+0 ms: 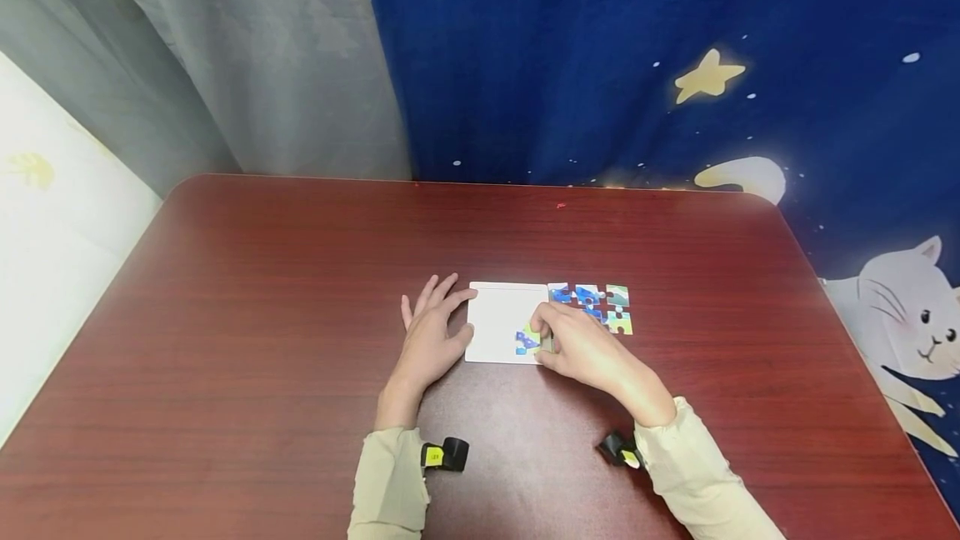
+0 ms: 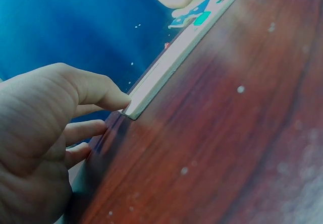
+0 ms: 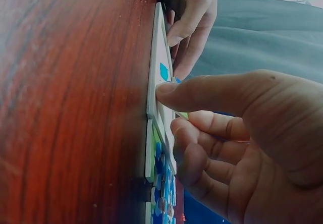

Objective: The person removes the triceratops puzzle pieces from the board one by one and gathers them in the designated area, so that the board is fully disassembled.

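A white puzzle board (image 1: 495, 315) lies flat on the table. My left hand (image 1: 431, 340) rests at its left side, fingers spread and fairly straight, with the thumb (image 2: 113, 93) touching the corner in the left wrist view. Over the board's right end, my right hand (image 1: 581, 344) pinches a jigsaw piece (image 3: 182, 115) between thumb and curled fingers, which hide much of it. Blue and yellow puzzle print (image 1: 527, 340) shows on the board beside those fingertips.
Several loose jigsaw pieces (image 1: 618, 296) in blue, green and yellow lie right of the board, partly behind the right hand. The reddish-brown table (image 1: 300, 315) meets a grey curtain (image 1: 300, 65) and a blue starry curtain (image 1: 562, 65) at the back. A tiny red scrap (image 1: 561, 206) sits near the far edge.
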`<act>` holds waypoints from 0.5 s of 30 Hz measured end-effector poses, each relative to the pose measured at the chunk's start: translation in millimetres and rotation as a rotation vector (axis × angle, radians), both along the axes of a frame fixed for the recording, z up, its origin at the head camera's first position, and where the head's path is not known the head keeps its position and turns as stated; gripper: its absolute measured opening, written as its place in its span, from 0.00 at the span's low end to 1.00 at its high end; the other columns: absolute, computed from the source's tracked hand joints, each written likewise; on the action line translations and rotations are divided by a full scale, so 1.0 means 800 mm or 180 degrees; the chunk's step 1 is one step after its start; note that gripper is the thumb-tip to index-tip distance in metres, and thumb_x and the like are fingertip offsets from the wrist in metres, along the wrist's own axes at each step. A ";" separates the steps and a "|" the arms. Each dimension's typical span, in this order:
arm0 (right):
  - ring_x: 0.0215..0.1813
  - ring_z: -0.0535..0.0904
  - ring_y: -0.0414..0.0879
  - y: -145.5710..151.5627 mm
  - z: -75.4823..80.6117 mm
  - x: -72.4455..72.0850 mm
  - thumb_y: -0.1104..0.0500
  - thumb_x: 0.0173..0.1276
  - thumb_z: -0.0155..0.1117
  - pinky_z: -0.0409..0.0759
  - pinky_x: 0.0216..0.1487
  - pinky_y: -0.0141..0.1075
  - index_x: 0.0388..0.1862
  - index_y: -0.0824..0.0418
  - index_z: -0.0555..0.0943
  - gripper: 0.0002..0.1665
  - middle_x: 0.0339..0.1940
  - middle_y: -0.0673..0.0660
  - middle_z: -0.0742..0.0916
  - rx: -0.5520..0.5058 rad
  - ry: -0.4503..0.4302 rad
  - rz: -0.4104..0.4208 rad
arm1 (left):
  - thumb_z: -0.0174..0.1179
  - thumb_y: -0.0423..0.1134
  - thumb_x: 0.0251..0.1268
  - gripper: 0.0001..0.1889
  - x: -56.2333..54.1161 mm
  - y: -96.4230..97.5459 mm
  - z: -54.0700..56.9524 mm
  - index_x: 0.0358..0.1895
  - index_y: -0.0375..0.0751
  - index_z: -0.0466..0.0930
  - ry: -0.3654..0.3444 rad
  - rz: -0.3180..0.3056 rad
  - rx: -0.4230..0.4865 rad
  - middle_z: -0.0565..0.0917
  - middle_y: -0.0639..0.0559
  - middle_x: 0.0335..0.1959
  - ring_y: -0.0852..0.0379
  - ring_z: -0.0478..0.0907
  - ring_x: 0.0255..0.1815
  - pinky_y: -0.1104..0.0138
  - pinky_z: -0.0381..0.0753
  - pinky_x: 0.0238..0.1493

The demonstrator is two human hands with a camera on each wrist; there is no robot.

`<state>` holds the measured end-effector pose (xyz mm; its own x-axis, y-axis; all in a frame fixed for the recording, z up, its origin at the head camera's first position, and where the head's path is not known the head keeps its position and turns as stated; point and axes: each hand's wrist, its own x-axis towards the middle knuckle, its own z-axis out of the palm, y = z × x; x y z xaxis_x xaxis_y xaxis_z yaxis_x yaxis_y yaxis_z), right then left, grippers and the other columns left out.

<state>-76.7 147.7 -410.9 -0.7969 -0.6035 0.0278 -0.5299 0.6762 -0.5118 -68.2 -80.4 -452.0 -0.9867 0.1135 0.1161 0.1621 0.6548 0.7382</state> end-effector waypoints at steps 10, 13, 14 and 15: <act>0.24 0.69 0.35 0.000 -0.001 0.000 0.66 0.48 0.71 0.71 0.27 0.29 0.33 0.59 0.72 0.17 0.29 0.49 0.76 -0.0047 0.0002 -0.0016 | 0.56 0.32 0.52 0.24 0.000 0.001 0.000 0.56 0.47 0.77 -0.0003 0.0006 -0.0011 0.64 0.48 0.68 0.50 0.47 0.73 0.43 0.25 0.64; 0.23 0.69 0.35 0.000 -0.001 0.000 0.66 0.48 0.71 0.71 0.27 0.29 0.32 0.59 0.72 0.17 0.28 0.49 0.76 -0.0055 0.0017 -0.0009 | 0.57 0.33 0.52 0.24 0.000 0.001 0.000 0.56 0.47 0.77 0.0000 0.0007 -0.0022 0.64 0.48 0.68 0.50 0.47 0.73 0.43 0.25 0.64; 0.23 0.69 0.35 0.000 -0.001 0.000 0.66 0.48 0.71 0.71 0.27 0.29 0.32 0.59 0.72 0.17 0.28 0.49 0.76 -0.0059 0.0022 -0.0008 | 0.57 0.33 0.52 0.24 0.000 0.001 0.000 0.56 0.47 0.77 0.0002 0.0006 -0.0026 0.64 0.48 0.68 0.50 0.47 0.73 0.43 0.25 0.64; 0.23 0.69 0.35 0.001 -0.001 0.000 0.66 0.48 0.71 0.71 0.27 0.29 0.32 0.59 0.72 0.17 0.28 0.49 0.76 -0.0065 0.0029 -0.0005 | 0.57 0.33 0.52 0.24 0.000 0.001 0.000 0.56 0.47 0.77 0.0003 0.0006 -0.0028 0.64 0.48 0.68 0.50 0.47 0.73 0.43 0.25 0.64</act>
